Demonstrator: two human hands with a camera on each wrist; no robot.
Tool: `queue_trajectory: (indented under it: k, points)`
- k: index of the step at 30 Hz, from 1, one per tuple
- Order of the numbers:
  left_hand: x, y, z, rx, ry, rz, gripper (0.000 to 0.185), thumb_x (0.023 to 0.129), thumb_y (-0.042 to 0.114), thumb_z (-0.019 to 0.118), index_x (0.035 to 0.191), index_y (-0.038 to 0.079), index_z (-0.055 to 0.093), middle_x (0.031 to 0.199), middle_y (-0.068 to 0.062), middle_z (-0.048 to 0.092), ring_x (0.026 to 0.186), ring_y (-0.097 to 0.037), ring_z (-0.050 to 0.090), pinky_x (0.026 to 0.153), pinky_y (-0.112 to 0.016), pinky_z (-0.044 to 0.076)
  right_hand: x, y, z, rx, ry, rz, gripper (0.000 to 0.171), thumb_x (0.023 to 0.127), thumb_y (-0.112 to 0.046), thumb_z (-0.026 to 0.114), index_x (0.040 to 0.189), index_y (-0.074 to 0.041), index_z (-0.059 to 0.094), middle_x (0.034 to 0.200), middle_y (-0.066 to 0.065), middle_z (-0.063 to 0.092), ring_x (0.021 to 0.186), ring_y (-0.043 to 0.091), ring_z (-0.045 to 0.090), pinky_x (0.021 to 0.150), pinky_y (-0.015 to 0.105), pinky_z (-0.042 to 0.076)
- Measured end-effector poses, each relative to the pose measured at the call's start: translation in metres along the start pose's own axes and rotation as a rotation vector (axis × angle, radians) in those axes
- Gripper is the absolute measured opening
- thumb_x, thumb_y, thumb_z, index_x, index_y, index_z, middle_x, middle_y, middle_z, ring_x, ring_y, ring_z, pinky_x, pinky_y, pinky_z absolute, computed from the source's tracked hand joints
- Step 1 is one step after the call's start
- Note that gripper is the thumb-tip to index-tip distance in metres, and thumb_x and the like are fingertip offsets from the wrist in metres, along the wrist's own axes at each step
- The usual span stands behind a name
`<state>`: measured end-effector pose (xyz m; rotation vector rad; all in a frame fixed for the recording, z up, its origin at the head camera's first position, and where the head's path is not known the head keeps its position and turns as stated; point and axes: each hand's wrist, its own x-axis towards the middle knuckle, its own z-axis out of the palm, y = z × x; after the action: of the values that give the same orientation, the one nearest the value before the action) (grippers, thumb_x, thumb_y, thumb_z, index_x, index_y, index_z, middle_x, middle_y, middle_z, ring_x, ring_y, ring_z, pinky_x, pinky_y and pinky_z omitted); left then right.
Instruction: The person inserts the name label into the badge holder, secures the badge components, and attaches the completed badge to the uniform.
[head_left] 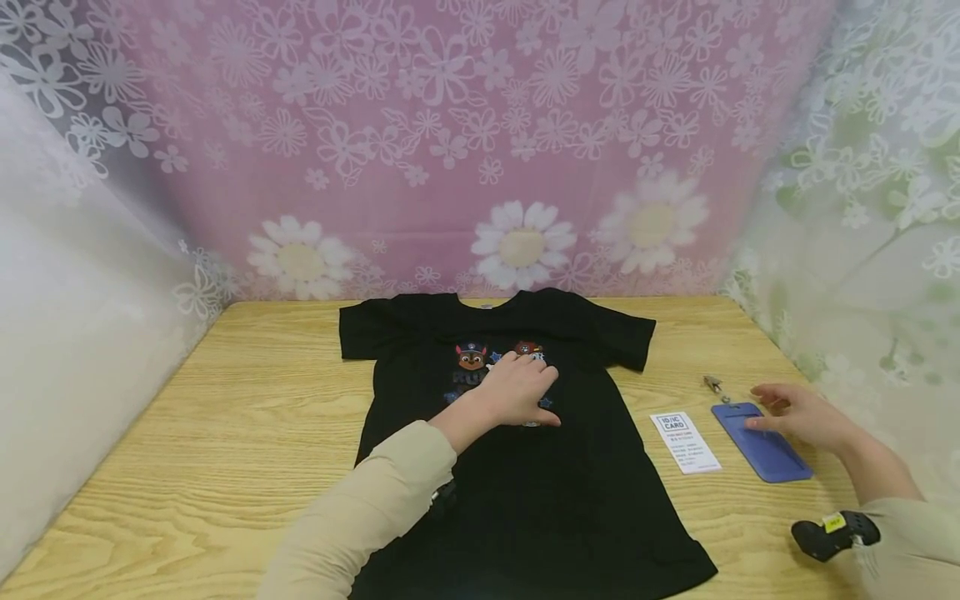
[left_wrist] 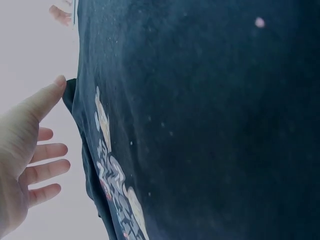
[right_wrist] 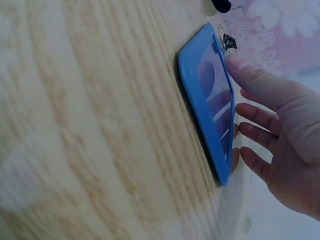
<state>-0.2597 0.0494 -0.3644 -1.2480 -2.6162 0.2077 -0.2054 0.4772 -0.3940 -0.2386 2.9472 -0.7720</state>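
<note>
Black T-shirt (head_left: 525, 467) spread flat on wooden tabletop (head_left: 225, 433), hem nearest. Left hand (head_left: 517, 390) flat on its chest print, fingers straight, gripping nothing. To the right, white ID card (head_left: 685, 442) on tabletop just beside blue card holder (head_left: 759, 442); right hand (head_left: 798, 414) rests relaxed fingers on holder's top, not clenched. Small metal clip (head_left: 712, 384) just beyond holder. Floral curtain (head_left: 480, 142) behind

My left hand (head_left: 517, 390) lies flat, palm down, fingers straight and slightly spread, forearm in a beige sleeve reaching forward from lower centre. My right hand (head_left: 798, 414) sits low at the right, palm down, fingers extended and relaxed, thumb out, wrist angled inward. Both arms bent, hands well apart.
</note>
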Motion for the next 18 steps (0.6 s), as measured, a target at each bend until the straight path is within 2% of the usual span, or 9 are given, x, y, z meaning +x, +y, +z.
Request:
queue_trajectory:
  k: [5,10,18]
  points:
    - [0.004,0.004,0.001,0.004,0.016,0.016,0.057,0.075,0.068,0.058,0.104,0.019,0.058,0.089,0.007,0.056,0.083,-0.011,0.054,0.067,-0.027,0.036,0.0,-0.002,0.0,-0.065,0.011,-0.018,0.068,0.078,-0.025,0.074,0.12,0.019,0.045,0.113,0.036,0.047,0.102,0.052,0.044,0.079,0.058,0.038]
    - [0.009,0.01,0.0,0.067,0.035,0.033,0.057,0.076,0.068,0.056,0.105,0.019,0.058,0.09,0.006,0.056,0.08,-0.012,0.054,0.064,-0.027,0.035,-0.002,-0.002,0.001,-0.095,0.036,0.004,0.064,0.077,-0.029,0.075,0.115,0.016,0.051,0.112,0.034,0.046,0.102,0.052,0.042,0.081,0.06,0.037]
    - [0.016,0.018,-0.004,0.143,0.029,0.053,0.054,0.082,0.066,0.051,0.108,0.019,0.058,0.096,0.005,0.058,0.083,-0.013,0.054,0.071,-0.028,0.038,-0.002,-0.006,0.0,-0.125,0.038,-0.008,0.06,0.076,-0.03,0.076,0.111,0.013,0.055,0.112,0.035,0.045,0.103,0.051,0.041,0.081,0.059,0.036]
